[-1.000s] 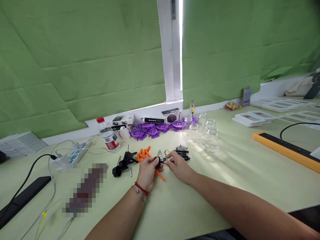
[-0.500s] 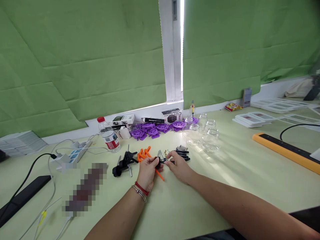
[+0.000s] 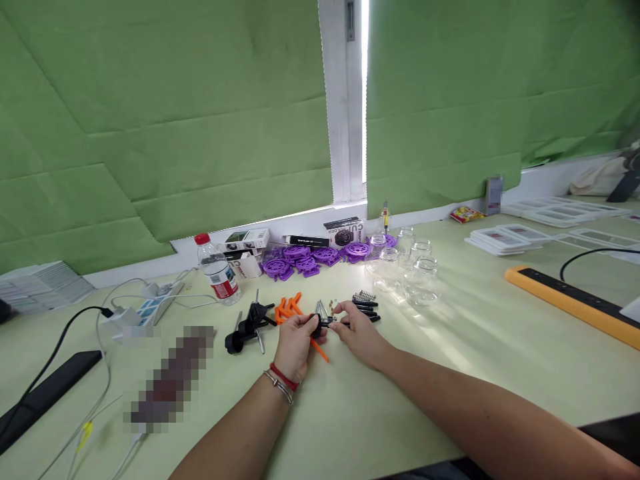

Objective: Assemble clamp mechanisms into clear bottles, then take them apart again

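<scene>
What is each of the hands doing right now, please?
Left hand: closed on a small black part with an orange piece.
Right hand: fingertips pinched on the same black part's other end.

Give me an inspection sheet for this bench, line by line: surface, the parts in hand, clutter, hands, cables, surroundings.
Surface: pale green table, lit from the window.
Job's things: small black part held between both hands; orange pieces and black pieces lie just beyond.
Clutter: purple discs, glass jars, water bottle, boxes, white trays.
Hands: left hand grips the black part; right hand pinches its end.
Cables: white leads at a power strip; black cable at left; another by the orange bar.
Surroundings: green blinds, white window frame.
</scene>
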A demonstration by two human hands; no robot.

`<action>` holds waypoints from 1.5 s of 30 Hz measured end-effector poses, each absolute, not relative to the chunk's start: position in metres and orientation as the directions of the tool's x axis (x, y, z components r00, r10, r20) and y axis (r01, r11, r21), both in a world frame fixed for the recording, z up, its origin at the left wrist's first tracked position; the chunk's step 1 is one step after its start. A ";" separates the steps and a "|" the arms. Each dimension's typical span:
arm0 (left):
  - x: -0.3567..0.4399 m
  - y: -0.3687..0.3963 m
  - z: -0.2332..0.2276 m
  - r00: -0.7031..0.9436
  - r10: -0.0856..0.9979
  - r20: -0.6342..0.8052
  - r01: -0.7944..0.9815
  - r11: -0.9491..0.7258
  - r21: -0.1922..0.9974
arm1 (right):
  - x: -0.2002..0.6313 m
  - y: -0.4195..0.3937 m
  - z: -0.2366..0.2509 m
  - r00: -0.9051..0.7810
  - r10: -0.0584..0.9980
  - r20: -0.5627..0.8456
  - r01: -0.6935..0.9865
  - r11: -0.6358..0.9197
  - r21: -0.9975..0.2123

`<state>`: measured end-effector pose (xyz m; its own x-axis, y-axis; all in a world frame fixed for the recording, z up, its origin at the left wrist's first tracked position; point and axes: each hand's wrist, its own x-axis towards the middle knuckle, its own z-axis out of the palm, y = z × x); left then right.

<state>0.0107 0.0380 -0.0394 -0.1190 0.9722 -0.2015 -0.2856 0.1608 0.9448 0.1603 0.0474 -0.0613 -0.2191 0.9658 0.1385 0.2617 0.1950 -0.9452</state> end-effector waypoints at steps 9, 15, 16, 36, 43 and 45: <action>0.009 0.040 -0.042 -0.123 0.969 -0.213 -0.285 0.171 0.943 | 0.159 0.049 -0.065 -0.204 0.965 0.167 0.261 0.218 -0.941; 0.010 0.038 -0.040 -0.127 0.970 -0.208 -0.280 0.166 0.945 | 0.159 0.049 -0.066 -0.181 0.974 0.137 0.253 0.181 -0.951; 0.011 0.038 -0.040 -0.132 0.969 -0.210 -0.284 0.166 0.944 | 0.158 0.049 -0.065 -0.168 0.977 0.134 0.267 0.177 -0.947; 0.011 0.042 -0.040 -0.175 0.963 -0.203 -0.260 0.153 0.953 | 0.160 0.051 -0.065 -0.189 0.981 0.054 0.202 0.093 -0.975; 0.008 0.038 -0.034 -0.177 0.972 -0.155 -0.223 0.114 0.968 | 0.161 0.048 -0.059 -0.226 0.971 0.072 0.169 0.112 -0.979; 0.005 0.038 -0.029 -0.181 0.977 -0.110 -0.194 0.074 0.978 | 0.163 0.047 -0.057 -0.232 0.972 0.049 0.146 0.085 -0.986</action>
<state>0.0053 0.0378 -0.0291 -0.1810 0.9773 -0.1097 -0.1941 0.0739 0.9782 0.1626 0.0472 -0.0571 -0.2317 0.9715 0.0492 0.1461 0.0847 -0.9856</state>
